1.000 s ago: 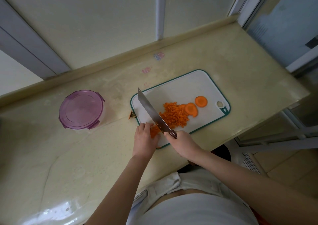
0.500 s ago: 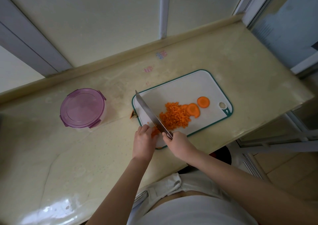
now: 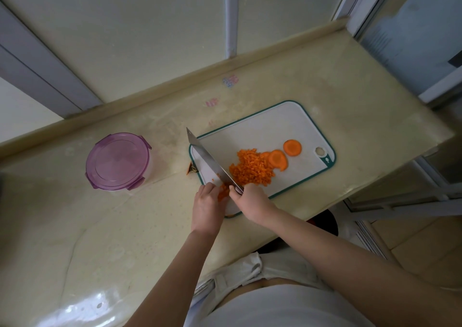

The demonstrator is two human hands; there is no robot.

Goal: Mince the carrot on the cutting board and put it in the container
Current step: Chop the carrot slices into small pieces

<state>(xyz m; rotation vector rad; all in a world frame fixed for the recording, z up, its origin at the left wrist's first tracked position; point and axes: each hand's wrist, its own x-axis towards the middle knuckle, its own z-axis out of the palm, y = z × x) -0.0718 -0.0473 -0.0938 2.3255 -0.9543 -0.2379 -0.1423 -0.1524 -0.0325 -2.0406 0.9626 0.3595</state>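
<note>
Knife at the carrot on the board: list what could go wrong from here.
1. The left hand pins a small carrot piece right beside the knife blade; a slip could nick its fingers.
2. The container is lidded and stands apart from the cutting board; the minced carrot may scatter on the counter in transfer.

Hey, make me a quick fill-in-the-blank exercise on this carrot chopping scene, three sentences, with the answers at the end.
1. The round plastic container on the beige countertop has a ____ lid.
2. The right hand grips the steel-bladed knife, and the left hand holds carrot pieces on the blade's ____ side.
3. On the white, teal-rimmed cutting board, the round carrot slices lie to the ____ of the minced orange carrot pile.

Missing words: purple, left, right.
</note>
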